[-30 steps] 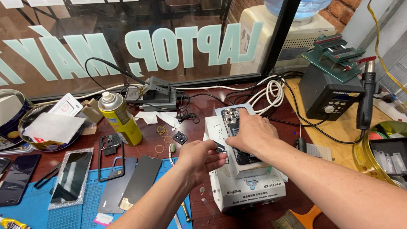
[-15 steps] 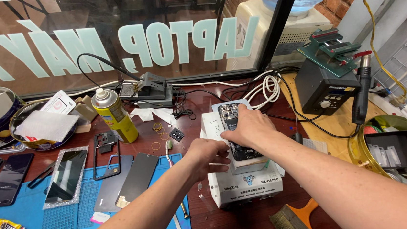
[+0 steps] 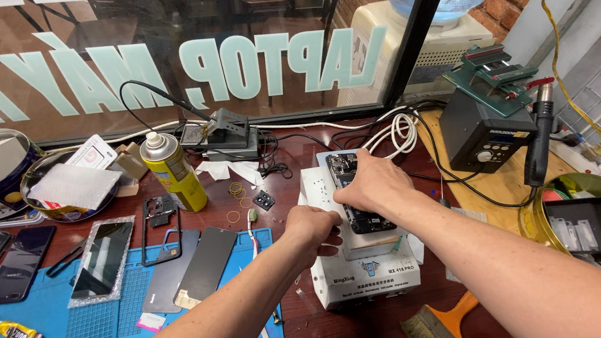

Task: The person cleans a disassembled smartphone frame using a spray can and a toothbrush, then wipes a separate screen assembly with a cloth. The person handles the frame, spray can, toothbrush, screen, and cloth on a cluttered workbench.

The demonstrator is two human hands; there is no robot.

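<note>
The right hand (image 3: 373,184) presses flat on an opened phone (image 3: 360,193) lying on top of a white heating machine (image 3: 359,258); the left hand (image 3: 313,227) is clenched at the machine's left edge. White cables (image 3: 399,131) coil just behind. A yellow spray can (image 3: 172,171) stands to the left, near 1 round tin (image 3: 34,189) holding white paper. A blue mat (image 3: 131,307) bears 2 phone panels.

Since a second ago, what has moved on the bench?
Little has. The right hand still presses the opened phone on the white heater box; the left hand stays at the box's left edge, fingers curled. Spray can and blue mat are unchanged; only the view shifted slightly.
</note>
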